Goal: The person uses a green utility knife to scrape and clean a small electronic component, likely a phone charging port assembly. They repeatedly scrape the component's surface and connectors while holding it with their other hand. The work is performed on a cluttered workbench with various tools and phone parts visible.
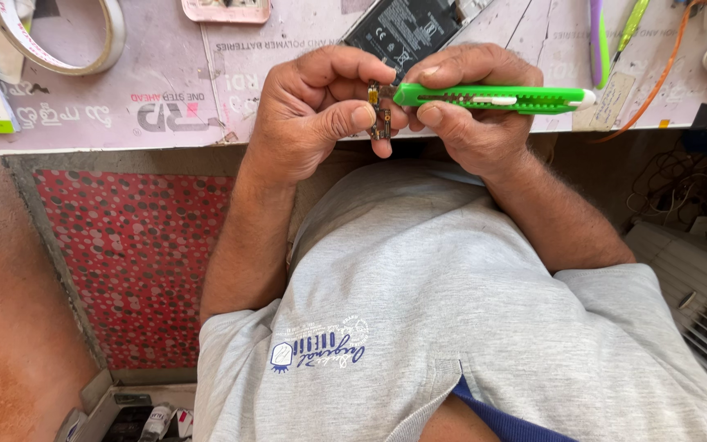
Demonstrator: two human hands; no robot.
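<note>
Left hand: the left hand (317,115) is curled nearly closed, thumb and forefinger pinching a small circuit board (380,123) upright just above the front edge of the workbench (165,98).
Right hand: the right hand (472,106) is closed around a green utility knife (497,98), thumb underneath and fingers folded over its top, the tip end meeting the board between the two hands.
Circuit board: a narrow, dark strip with a small yellowish part near its top; finer detail is too small to tell.
Knife: a slim, bright green plastic body with a white slider and a white end cap, lying level and pointing toward the left hand.
Bench surface: pale, scuffed sheeting with faded print, its edge worn and chipped.
Around the hands: a flat black battery (403,29) just beyond the knuckles, a roll of tape (59,41) at far left, an orange wire (656,82) at right.
Below: a soft grey shirt (452,311), and a red spotted mat (137,262) on the floor.
</note>
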